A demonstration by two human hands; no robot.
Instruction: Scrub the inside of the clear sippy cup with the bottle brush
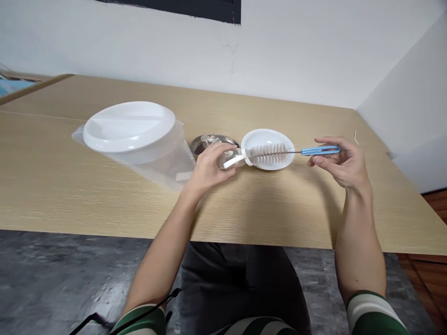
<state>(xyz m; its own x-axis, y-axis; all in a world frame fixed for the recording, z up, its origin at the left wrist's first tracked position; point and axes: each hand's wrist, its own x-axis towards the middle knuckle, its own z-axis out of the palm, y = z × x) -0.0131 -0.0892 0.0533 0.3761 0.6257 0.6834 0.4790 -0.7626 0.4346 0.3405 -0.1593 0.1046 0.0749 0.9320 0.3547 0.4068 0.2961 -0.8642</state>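
My left hand is closed around a small clear container with a white collar and a white handle. It lies nearly sideways, its mouth facing right. In my right hand the blue handle of a bottle brush is pinched between thumb and fingers. The white bristles point left, close to the container's mouth; whether the tip is inside I cannot tell. Beneath the bristles stands a white bowl. Partly behind my left hand is a round metal dish with small clear pieces in it.
A large translucent pitcher with a white lid stands left of my hands. A thin bent white piece lies at the right of the wooden table. A white wall rises behind the table.
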